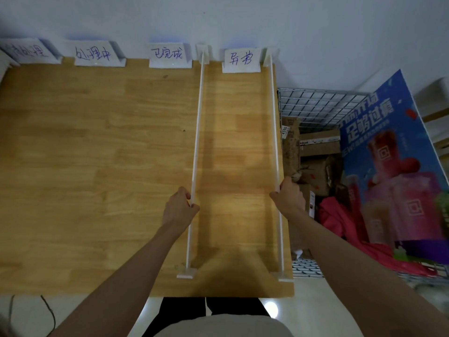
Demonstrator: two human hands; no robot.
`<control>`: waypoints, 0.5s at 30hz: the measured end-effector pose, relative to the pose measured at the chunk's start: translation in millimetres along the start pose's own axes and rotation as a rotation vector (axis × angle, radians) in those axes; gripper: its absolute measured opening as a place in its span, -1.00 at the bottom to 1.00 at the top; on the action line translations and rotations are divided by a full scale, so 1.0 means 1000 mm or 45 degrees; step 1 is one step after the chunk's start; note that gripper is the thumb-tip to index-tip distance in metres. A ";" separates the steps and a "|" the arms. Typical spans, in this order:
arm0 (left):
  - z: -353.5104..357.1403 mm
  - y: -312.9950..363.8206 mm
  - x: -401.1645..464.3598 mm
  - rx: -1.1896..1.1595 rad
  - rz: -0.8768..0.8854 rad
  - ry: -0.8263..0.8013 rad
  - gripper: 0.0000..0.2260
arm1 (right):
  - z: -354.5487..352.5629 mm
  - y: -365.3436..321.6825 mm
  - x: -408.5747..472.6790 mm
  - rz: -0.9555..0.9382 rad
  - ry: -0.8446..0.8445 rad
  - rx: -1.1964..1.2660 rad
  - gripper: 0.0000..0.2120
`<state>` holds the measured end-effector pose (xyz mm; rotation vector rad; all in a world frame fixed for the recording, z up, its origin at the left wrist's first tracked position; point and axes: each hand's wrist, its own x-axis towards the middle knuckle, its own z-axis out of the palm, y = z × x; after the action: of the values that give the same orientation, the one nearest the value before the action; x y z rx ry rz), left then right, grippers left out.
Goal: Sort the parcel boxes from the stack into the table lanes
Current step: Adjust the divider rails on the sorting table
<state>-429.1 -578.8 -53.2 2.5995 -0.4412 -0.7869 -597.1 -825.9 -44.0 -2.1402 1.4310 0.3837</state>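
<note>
Both hands are on the lane dividers, not on a parcel — this looks like lane set-up or adjustment ahead of the sorting itself. The left hand [180, 207] has its grip closed round the left white divider rail [196, 147], thumb and fingers pinching it at about 6 o'clock of the bench [97, 166]. The right hand [288, 197] holds the right divider rail [275, 147] the same way, at about 4 o'clock, along the bench's right edge. Between the two rails runs one narrow lane, headed at 12 o'clock by a handwritten label card [241, 60]; three more label cards [93, 54] stand along the far edge toward 10 and 11 o'clock.

The parcel boxes [318, 152] sit off the bench at 3 o'clock, piled in a wire cart [315, 103] beside a blue poster [388, 166] and some pink cloth [340, 220]. No box lies in any lane, so the sorting proper seems not yet begun.

Next, I judge, both grips must let go of the rails, and the right hand reach over to 3 o'clock for the topmost box.
</note>
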 end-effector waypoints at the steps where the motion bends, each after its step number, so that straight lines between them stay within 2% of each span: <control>1: 0.000 0.000 -0.001 0.007 -0.002 -0.002 -0.78 | 0.001 0.000 0.000 0.000 0.004 0.001 -0.70; 11: -0.001 0.003 -0.001 0.028 -0.015 -0.014 -0.77 | 0.002 0.001 0.000 0.011 0.003 0.006 -0.67; 15: -0.007 0.006 -0.002 0.062 -0.030 -0.048 -0.68 | -0.004 -0.001 -0.004 0.037 -0.007 -0.003 -0.59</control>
<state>-427.9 -581.5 -44.3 2.6431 -0.4469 -0.8447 -598.4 -824.9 -38.8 -2.1210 1.4608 0.4019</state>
